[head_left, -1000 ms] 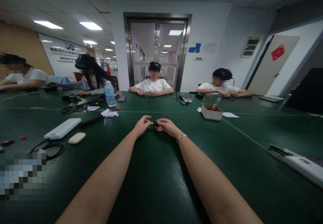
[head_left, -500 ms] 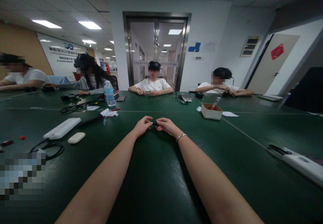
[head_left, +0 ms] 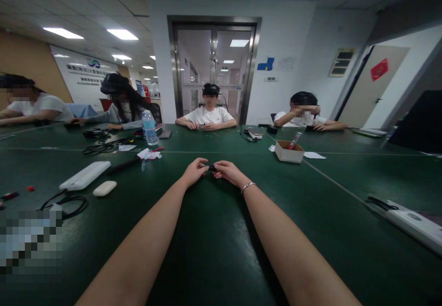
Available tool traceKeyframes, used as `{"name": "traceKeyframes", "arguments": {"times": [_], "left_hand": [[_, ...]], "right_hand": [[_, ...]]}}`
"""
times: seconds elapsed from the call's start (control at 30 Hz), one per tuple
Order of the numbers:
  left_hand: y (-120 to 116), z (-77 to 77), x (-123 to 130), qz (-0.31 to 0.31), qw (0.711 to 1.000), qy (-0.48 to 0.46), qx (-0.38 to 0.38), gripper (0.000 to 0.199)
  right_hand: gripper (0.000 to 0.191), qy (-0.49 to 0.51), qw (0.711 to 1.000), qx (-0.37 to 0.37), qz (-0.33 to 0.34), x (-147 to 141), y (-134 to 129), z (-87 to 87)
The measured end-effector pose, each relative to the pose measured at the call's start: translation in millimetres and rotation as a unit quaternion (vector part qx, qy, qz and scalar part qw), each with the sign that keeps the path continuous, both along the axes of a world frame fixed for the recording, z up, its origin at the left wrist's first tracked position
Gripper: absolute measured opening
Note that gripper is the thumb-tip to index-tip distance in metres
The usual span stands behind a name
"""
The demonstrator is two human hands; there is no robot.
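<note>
Both my arms reach forward over the green table. Between my hands is a small black object, too small to name, mostly hidden by fingers. My left hand pinches its left end between thumb and fingers. On its other end, my right hand has its fingers closed; a silver bracelet circles that wrist. The hands are close together, just above or resting on the tabletop; which one I cannot tell.
To the left lie a white power bank, a white earbud case and black cables. A water bottle stands beyond. A small box and a power strip are right. Several people sit around the table.
My hands and the small black object have hardly moved. Across the table at the right, a person has raised an arm to their face.
</note>
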State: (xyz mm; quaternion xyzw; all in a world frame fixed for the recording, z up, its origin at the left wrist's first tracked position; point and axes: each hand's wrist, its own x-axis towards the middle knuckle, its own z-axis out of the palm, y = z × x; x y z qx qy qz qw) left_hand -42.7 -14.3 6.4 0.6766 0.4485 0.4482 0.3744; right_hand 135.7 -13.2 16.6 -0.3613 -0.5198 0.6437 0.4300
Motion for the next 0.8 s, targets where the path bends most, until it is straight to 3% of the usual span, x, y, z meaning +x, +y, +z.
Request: {"name": "traceKeyframes", "arguments": {"times": [0.3, 0.6, 0.8], "left_hand": [[-1.6, 1.6, 0.5, -0.034, 0.999, 0.001, -0.020, 0.035], [-2.8, 7.1, 0.5, 0.018, 0.999, -0.021, -0.026, 0.032], [2.5, 1.3, 0.1, -0.002, 0.999, -0.023, -0.025, 0.031]], "right_hand": [[0.001, 0.002, 1.000, 0.004, 0.005, 1.0, 0.7, -1.5], [0.003, 0.003, 1.000, 0.000, -0.004, 0.3, 1.6, -2.0], [0.003, 0.006, 1.000, 0.005, -0.005, 0.3, 1.0, -2.0]]}}
